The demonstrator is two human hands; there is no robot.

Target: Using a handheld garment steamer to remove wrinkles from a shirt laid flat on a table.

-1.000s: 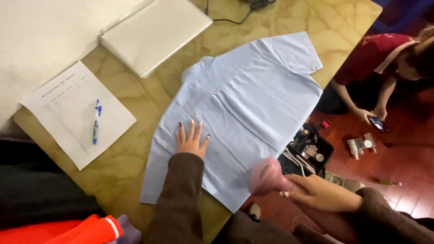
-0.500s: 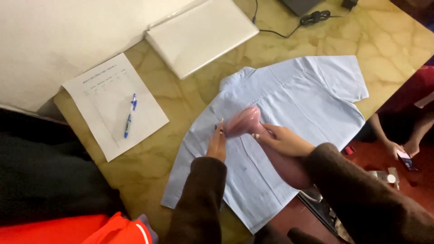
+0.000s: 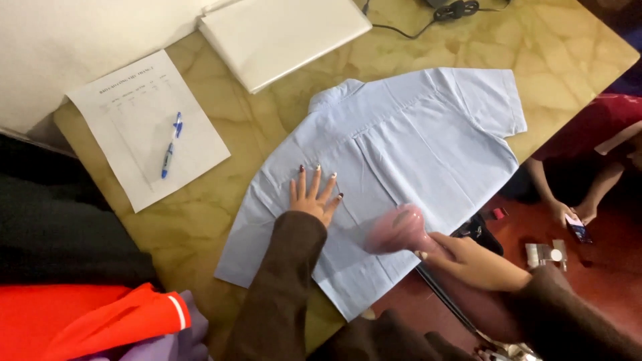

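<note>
A light blue short-sleeved shirt (image 3: 401, 154) lies spread back-up on a yellowish marble table (image 3: 200, 220). My left hand (image 3: 313, 195) rests flat on the shirt's left half, fingers spread, nails painted dark. My right hand (image 3: 471, 261) grips the handle of a pink handheld steamer (image 3: 396, 229), whose head sits over the shirt's lower part near the table's edge. The steamer is blurred by motion.
A printed sheet (image 3: 150, 127) with a blue pen (image 3: 171, 144) lies left of the shirt. A closed white laptop (image 3: 284, 37) and a black cable (image 3: 455, 10) sit at the back. Another person crouches at the right holding a phone (image 3: 577, 227) over a red floor. Red and black clothing is piled bottom left.
My right hand has drawn the pink steamer back from the shirt's middle toward the lower right edge. My left hand stays flat on the shirt. The camera view has shifted.
</note>
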